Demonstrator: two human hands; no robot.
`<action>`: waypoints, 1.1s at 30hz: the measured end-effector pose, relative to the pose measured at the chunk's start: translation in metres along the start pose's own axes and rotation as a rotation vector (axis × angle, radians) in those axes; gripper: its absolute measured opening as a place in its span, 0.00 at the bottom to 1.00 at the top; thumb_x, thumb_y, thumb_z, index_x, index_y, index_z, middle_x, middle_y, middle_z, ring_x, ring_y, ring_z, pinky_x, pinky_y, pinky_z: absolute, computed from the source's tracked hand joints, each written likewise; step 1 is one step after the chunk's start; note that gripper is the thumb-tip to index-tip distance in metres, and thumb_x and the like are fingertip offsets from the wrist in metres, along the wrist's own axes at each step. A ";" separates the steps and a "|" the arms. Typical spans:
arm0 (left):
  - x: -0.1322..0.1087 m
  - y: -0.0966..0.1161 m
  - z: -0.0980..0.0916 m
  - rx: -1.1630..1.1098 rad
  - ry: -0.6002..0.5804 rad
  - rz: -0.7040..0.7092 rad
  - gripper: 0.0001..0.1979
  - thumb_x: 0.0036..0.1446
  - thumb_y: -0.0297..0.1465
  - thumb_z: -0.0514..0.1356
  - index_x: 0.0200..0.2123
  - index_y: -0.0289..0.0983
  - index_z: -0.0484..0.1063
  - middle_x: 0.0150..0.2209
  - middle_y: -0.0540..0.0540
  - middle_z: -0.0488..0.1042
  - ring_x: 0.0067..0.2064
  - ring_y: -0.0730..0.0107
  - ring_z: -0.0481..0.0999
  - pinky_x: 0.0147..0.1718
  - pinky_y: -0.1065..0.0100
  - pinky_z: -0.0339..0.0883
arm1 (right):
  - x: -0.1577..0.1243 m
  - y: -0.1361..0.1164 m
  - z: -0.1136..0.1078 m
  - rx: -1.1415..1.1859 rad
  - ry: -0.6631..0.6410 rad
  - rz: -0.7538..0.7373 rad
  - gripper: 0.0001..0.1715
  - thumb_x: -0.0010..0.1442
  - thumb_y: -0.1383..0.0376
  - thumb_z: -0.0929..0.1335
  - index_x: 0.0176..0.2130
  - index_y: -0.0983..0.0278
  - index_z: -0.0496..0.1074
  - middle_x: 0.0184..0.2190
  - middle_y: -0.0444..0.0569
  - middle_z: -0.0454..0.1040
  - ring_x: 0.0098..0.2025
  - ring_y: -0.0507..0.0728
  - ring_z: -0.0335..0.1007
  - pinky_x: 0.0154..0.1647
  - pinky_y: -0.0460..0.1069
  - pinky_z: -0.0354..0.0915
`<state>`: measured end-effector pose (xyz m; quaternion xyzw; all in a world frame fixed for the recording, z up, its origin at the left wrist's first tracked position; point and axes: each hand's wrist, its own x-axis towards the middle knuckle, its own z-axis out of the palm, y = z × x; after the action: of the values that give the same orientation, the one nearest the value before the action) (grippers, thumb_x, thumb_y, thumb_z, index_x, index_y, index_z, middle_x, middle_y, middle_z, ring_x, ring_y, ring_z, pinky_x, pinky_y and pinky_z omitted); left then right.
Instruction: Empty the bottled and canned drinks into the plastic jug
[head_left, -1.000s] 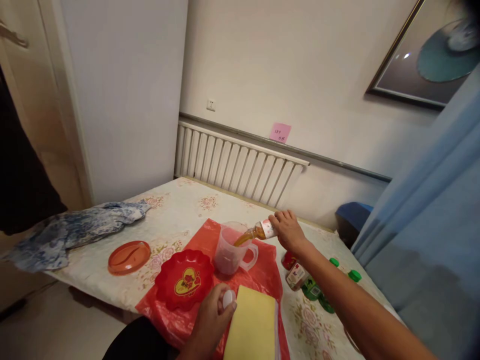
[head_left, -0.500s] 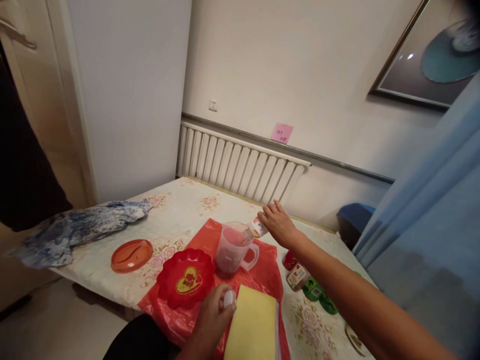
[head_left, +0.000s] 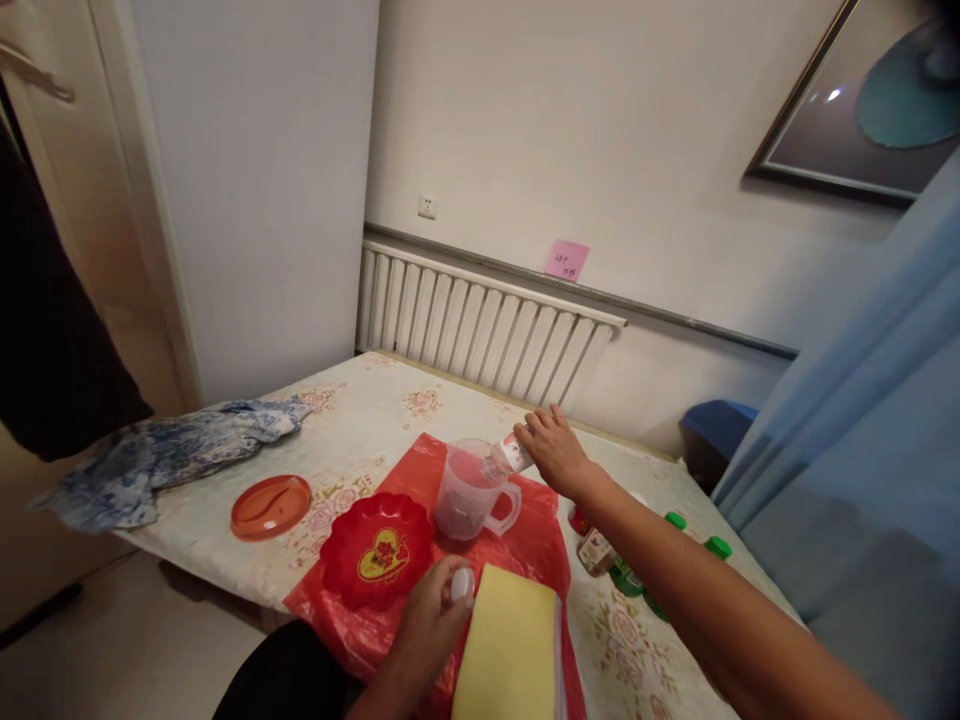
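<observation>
My right hand (head_left: pixel 553 450) is wrapped round a clear bottle with a white label (head_left: pixel 514 452). The bottle is tipped left, with its mouth over the rim of a translucent plastic jug (head_left: pixel 460 500). That jug stands upright on a red plastic sheet (head_left: pixel 525 545), its handle toward the right. My left hand (head_left: pixel 435 610) pinches a white bottle cap (head_left: pixel 462 583) just in front of the jug. A red scalloped plate (head_left: pixel 352 570) with a yellow heart print lies left of the jug. Beside my left hand is a thick yellow-covered pad (head_left: pixel 510 640).
An orange-red lid (head_left: pixel 271 507) and a blue-white cloth (head_left: pixel 202 450) lie on the left of the flowered tablecloth (head_left: pixel 450 385). Several bottles, one with a brown-and-white label (head_left: pixel 596 552) and some with green caps (head_left: pixel 718 547), are partly behind my right forearm. A radiator (head_left: pixel 480 320) runs behind the table.
The view has shifted slightly. The bottle stays tilted over the jug in my right hand, and the cap stays in my left. Green bottle caps now show beyond my forearm.
</observation>
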<state>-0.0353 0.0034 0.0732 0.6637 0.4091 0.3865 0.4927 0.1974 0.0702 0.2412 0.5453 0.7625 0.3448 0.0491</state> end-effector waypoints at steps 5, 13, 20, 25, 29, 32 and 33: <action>0.009 0.000 -0.002 -0.043 0.037 -0.014 0.22 0.47 0.35 0.57 0.47 0.35 0.70 0.42 0.42 0.76 0.42 0.59 0.75 0.42 0.63 0.68 | -0.018 0.003 0.015 0.183 -0.067 0.201 0.25 0.52 0.76 0.65 0.50 0.64 0.68 0.46 0.57 0.70 0.49 0.64 0.62 0.57 0.59 0.50; 0.025 0.020 -0.004 -0.008 0.085 0.033 0.21 0.48 0.37 0.57 0.45 0.34 0.70 0.35 0.44 0.74 0.37 0.61 0.74 0.39 0.64 0.67 | -0.095 -0.031 0.048 0.806 0.059 0.461 0.27 0.48 0.68 0.69 0.49 0.63 0.68 0.44 0.52 0.71 0.45 0.60 0.66 0.46 0.52 0.62; 0.018 0.038 0.010 0.038 -0.009 0.089 0.18 0.50 0.35 0.57 0.46 0.36 0.70 0.37 0.45 0.75 0.36 0.64 0.72 0.37 0.65 0.65 | -0.164 -0.111 0.060 1.026 0.082 0.557 0.32 0.43 0.72 0.68 0.50 0.64 0.68 0.44 0.52 0.72 0.47 0.62 0.68 0.49 0.54 0.64; 0.012 0.041 0.016 0.163 -0.140 0.155 0.16 0.50 0.30 0.58 0.44 0.38 0.71 0.41 0.45 0.75 0.41 0.63 0.72 0.40 0.66 0.64 | -0.183 -0.132 0.053 1.050 0.077 0.585 0.32 0.42 0.74 0.67 0.50 0.62 0.68 0.43 0.50 0.72 0.46 0.61 0.67 0.48 0.54 0.64; 0.008 0.041 0.017 0.271 -0.197 0.193 0.15 0.50 0.28 0.57 0.43 0.38 0.71 0.40 0.46 0.74 0.40 0.63 0.72 0.40 0.66 0.63 | -0.189 -0.134 0.050 1.036 0.069 0.593 0.33 0.41 0.75 0.66 0.49 0.62 0.68 0.43 0.50 0.72 0.46 0.62 0.67 0.48 0.55 0.64; 0.004 0.043 0.016 0.339 -0.233 0.219 0.13 0.51 0.28 0.57 0.41 0.38 0.71 0.38 0.47 0.72 0.39 0.64 0.71 0.39 0.66 0.62 | -0.192 -0.140 0.053 1.041 0.080 0.590 0.32 0.41 0.74 0.66 0.48 0.61 0.68 0.42 0.49 0.72 0.45 0.61 0.68 0.47 0.55 0.64; 0.003 0.043 0.015 0.357 -0.240 0.227 0.12 0.51 0.28 0.57 0.41 0.39 0.71 0.38 0.47 0.72 0.39 0.65 0.70 0.39 0.66 0.61 | -0.193 -0.142 0.054 1.048 0.085 0.590 0.32 0.41 0.74 0.66 0.48 0.61 0.68 0.42 0.49 0.72 0.45 0.61 0.68 0.47 0.55 0.64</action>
<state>-0.0130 -0.0067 0.1117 0.8232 0.3321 0.2794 0.3660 0.1854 -0.0952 0.0598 0.6710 0.6487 -0.0564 -0.3546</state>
